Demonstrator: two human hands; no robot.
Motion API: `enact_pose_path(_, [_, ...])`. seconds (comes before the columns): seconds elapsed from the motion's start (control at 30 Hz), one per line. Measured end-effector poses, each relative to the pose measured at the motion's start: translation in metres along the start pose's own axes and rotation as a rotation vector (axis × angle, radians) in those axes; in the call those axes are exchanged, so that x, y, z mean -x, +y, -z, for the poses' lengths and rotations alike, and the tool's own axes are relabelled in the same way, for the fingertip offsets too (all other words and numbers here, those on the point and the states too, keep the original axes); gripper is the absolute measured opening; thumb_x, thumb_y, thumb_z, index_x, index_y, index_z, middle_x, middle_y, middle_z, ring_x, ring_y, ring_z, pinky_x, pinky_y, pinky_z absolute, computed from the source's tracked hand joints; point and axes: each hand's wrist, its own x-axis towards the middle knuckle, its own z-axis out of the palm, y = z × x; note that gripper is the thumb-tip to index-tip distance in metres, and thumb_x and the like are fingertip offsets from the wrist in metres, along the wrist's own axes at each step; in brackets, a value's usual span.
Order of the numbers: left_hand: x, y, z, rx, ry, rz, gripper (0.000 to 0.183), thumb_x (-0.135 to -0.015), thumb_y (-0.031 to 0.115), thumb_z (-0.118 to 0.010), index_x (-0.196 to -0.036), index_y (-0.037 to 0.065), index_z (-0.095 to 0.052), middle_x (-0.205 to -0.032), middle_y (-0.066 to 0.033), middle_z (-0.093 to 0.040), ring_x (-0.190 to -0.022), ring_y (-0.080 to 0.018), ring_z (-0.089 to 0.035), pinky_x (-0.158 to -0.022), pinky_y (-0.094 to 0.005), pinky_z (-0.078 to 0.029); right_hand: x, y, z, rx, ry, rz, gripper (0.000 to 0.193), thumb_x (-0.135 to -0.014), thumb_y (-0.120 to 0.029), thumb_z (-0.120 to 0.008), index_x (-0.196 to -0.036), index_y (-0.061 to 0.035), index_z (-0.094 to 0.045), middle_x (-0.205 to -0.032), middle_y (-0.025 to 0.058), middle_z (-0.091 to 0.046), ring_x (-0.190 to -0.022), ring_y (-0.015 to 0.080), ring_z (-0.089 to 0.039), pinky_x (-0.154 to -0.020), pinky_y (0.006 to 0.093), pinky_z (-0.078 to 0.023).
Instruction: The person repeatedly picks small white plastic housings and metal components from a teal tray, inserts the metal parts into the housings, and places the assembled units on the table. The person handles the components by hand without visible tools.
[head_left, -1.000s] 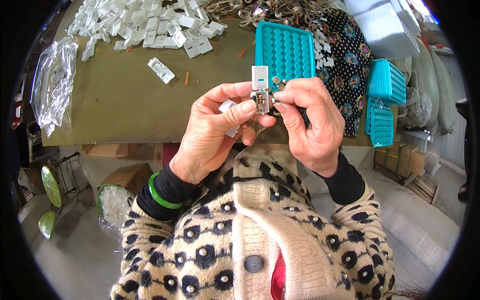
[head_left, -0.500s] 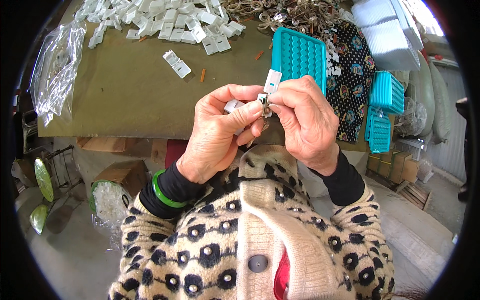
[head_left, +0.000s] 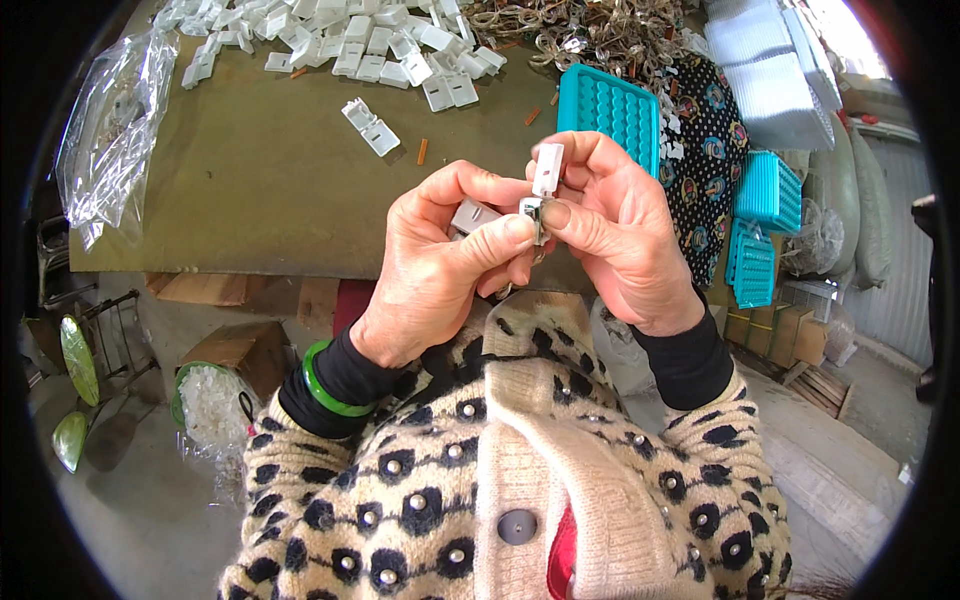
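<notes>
Hands [head_left: 635,240] pinch a white case [head_left: 547,168], thumbs [head_left: 585,230] partly masking it; left hand [head_left: 425,255] grips a half-hidden white piece [head_left: 473,215].

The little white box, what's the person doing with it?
A person's left hand and right hand hold a small white case together, its lid standing open. The left hand also holds another white piece. A loose open case lies on the table, near a big pile of white cases; a teal tray lies past the right hand.
</notes>
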Motion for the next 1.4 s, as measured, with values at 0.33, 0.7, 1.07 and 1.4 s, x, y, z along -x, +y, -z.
enact_pose_path(0.33, [-0.004, -0.005, 0.010, 0.071, 0.046, 0.063, 0.021, -0.090, 0.011, -0.070, -0.108, 0.007, -0.061, -0.100, -0.0193, -0.069, -0.083, -0.0225, -0.070, -0.048, -0.0207, -0.045, -0.006, 0.012, -0.003, 0.437, 0.224, 0.366, 0.024, -0.095, -0.003, -0.062, -0.119, 0.0030, -0.062, -0.096, 0.0057, -0.068, -0.084, 0.0091, -0.065, -0.078, 0.0216, -0.053])
enact_pose_path(0.7, [-0.004, -0.007, 0.007, 0.093, 0.020, 0.099, 0.021, -0.090, 0.012, -0.071, -0.108, 0.007, -0.062, -0.099, -0.0177, -0.069, -0.084, -0.0234, -0.071, -0.046, -0.0204, -0.043, -0.003, 0.010, -0.001, 0.490, 0.228, 0.389, 0.017, -0.093, -0.001, -0.064, -0.109, 0.0022, -0.064, -0.092, 0.0061, -0.069, -0.079, 0.0070, -0.064, -0.065, 0.0196, -0.054])
enact_pose_path(1.07, [-0.001, -0.013, -0.007, 0.093, 0.048, 0.005, 0.020, -0.089, 0.015, -0.073, -0.103, 0.008, -0.061, -0.093, -0.0075, -0.066, -0.066, -0.0123, -0.060, -0.047, -0.0214, -0.042, -0.009, 0.026, 0.006, 0.612, 0.082, 0.866, 0.018, -0.085, 0.007, -0.066, -0.101, -0.0021, -0.065, -0.097, 0.0145, -0.066, -0.082, 0.0241, -0.065, -0.073, 0.0299, -0.053])
enact_pose_path(1.4, [-0.004, -0.026, -0.010, 0.195, -0.032, 0.108, 0.021, -0.089, 0.020, -0.073, -0.097, 0.011, -0.056, -0.086, 0.0018, -0.058, -0.071, -0.0061, -0.056, -0.049, -0.0194, -0.042, -0.006, 0.038, 0.006, 0.960, 0.152, 1.074, 0.025, -0.084, -0.006, -0.071, -0.107, 0.0022, -0.065, -0.092, 0.0109, -0.061, -0.079, 0.0254, -0.057, -0.070, 0.0338, -0.048])
